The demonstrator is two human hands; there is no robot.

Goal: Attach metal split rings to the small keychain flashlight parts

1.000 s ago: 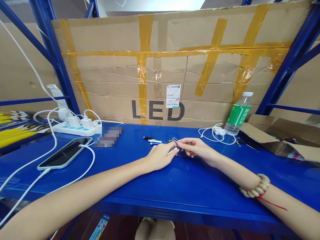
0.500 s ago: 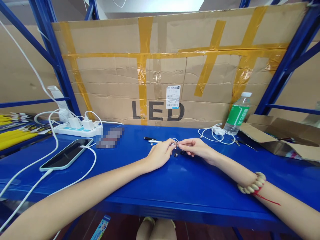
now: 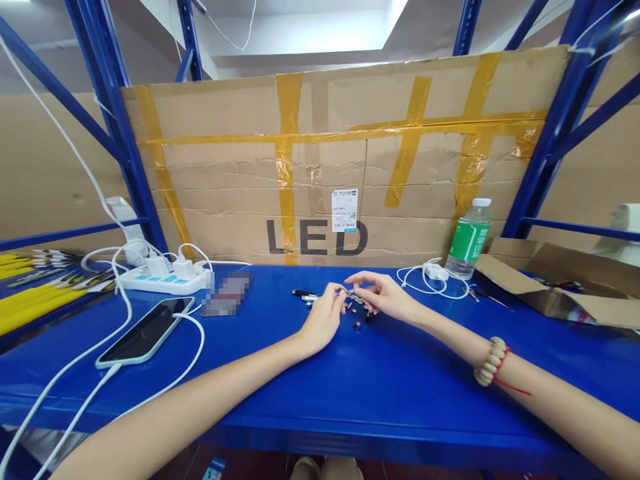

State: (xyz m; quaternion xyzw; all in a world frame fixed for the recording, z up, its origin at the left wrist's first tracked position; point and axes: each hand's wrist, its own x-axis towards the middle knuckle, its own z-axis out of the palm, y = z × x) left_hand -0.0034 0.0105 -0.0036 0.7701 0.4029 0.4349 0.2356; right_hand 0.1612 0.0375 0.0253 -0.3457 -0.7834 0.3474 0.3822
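Note:
My left hand [image 3: 324, 320] rests on the blue table, its thumb and fingertips pinched around a small shiny metal part [image 3: 345, 291], mostly hidden by the fingers. Just to its right, my right hand [image 3: 387, 297] hovers over a little cluster of silvery metal pieces [image 3: 357, 300], thumb and forefinger apart. Whether its fingertips touch the pieces is too small to tell. A dark small part [image 3: 371, 317] lies under the right fingers, and a small black-and-silver piece [image 3: 357, 325] sits nearer me. Several pen-like sticks [image 3: 305, 294], black and silver, lie beyond the left hand.
On the left are a phone [image 3: 145, 333] with white cables, a power strip [image 3: 165, 281] and yellow-handled tools [image 3: 60, 300]. To the right stand a water bottle [image 3: 469, 240], a coiled white cable [image 3: 433, 277] and an open cardboard box [image 3: 560, 300]. Taped cardboard [image 3: 240, 193] backs the table.
My right thumb and forefinger have parted from their earlier pinch near the left fingertips. More of the metal pieces now show between the hands. The camera view has tilted up slightly.

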